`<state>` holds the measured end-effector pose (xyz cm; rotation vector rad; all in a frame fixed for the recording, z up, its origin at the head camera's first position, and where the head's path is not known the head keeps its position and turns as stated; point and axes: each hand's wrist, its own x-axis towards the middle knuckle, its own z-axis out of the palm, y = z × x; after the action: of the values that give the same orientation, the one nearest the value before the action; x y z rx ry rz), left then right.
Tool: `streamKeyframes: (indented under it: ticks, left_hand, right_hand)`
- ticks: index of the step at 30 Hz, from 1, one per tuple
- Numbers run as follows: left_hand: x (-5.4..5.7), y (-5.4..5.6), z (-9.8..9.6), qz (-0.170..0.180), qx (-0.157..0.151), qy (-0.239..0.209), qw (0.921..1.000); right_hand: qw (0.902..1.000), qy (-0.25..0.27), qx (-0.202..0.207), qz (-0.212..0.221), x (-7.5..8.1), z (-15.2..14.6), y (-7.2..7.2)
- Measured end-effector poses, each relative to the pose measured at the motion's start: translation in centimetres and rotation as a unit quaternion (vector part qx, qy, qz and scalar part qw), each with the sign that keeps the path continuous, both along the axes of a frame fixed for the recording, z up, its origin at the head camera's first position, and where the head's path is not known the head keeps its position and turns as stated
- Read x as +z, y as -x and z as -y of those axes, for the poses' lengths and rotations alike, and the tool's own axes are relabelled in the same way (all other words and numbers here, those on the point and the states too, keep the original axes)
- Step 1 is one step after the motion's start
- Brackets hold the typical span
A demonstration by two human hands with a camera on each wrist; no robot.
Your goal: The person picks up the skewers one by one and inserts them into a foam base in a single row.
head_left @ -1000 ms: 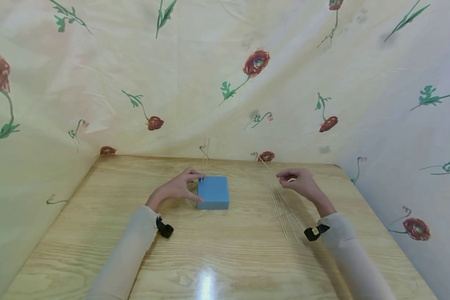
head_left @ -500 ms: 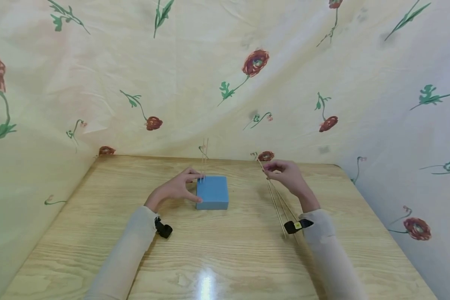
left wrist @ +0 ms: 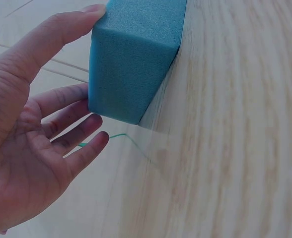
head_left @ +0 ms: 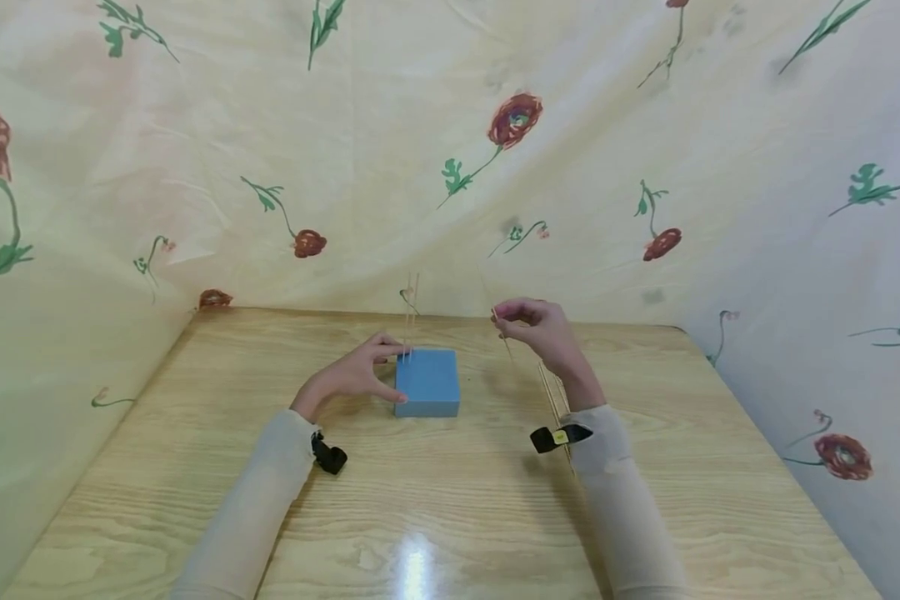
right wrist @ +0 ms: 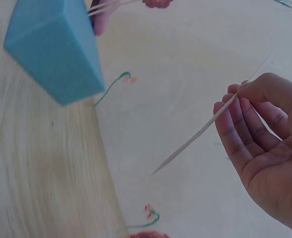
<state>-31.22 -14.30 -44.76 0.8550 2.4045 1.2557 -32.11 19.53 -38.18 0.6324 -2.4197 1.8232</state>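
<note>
A square blue foam block (head_left: 429, 382) lies on the wooden table. Two thin wooden skewers (head_left: 416, 308) stand upright in its back left corner. My left hand (head_left: 354, 372) steadies the block (left wrist: 131, 69) from the left, thumb at the front corner and index finger at the back. To the right of the block and above the table, my right hand (head_left: 542, 332) pinches another skewer (right wrist: 190, 139) between thumb and fingertips. That skewer is tilted, its pointed end downward in the right wrist view.
Several loose skewers (head_left: 553, 392) lie on the table (head_left: 450, 483) at the right, partly hidden under the right wrist. A flower-patterned cloth (head_left: 382, 167) hangs behind the table's back edge and along both sides. Each wrist wears a small black camera (head_left: 330, 458).
My right hand has moved left, away from the loose skewers and toward the block, carrying one skewer. The left hand and the block have stayed in place.
</note>
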Motion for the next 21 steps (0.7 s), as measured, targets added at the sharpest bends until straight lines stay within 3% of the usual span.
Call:
streamKeyframes:
  ticks: [12, 21]
  left_hand:
    - [0.3, -0.1, 0.1, 0.006, 0.005, 0.002, 1.0]
    - [0.0, 0.2, 0.0, 0.006, 0.008, -0.001, 0.9999]
  right_hand:
    - [0.9962, 0.085, 0.02, -0.005, 0.9, 4.1, 0.4]
    - [0.9936, 0.109, 0.028, -0.009, 0.5, 6.3, 0.5]
